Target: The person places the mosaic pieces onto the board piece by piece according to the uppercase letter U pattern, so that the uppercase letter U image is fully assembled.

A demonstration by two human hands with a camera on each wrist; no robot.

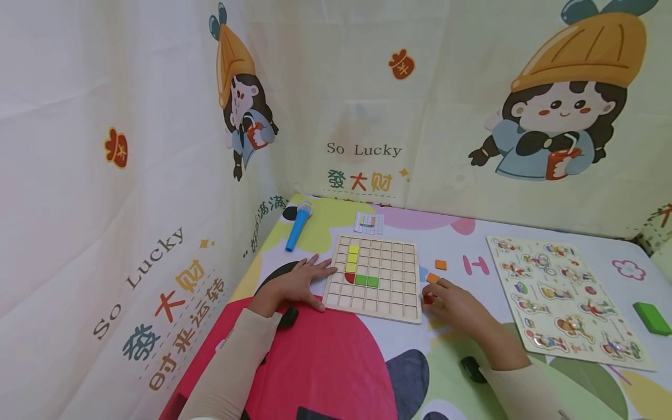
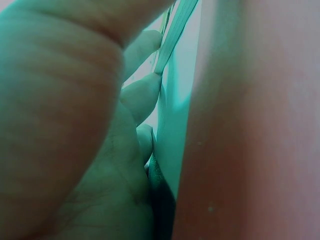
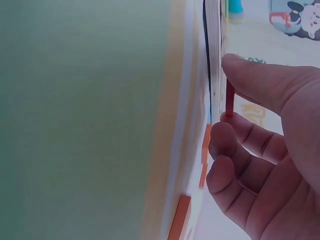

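Observation:
A wooden grid board [image 1: 391, 262] lies on the table between both hands. On it sit several yellow tiles [image 1: 353, 259] in a column, a rounded red tile [image 1: 350, 278] below them, and green tiles [image 1: 366, 281] to its right. My left hand [image 1: 296, 284] is spread at the board's left side, fingertips touching its edge; in the left wrist view the fingers [image 2: 145, 95] reach the board's side. Just off the board's right edge, my right hand [image 1: 455, 305] pinches a small red tile [image 3: 230, 100] between thumb and a finger. Orange tiles [image 1: 441, 265] lie beyond that hand.
Behind the board lies a small pattern card [image 1: 369, 223], with a blue toy microphone [image 1: 298, 226] to its left. At the right are a picture puzzle board [image 1: 567, 297] and a green block [image 1: 652, 318]. A printed curtain [image 1: 367, 105] encloses the back and left.

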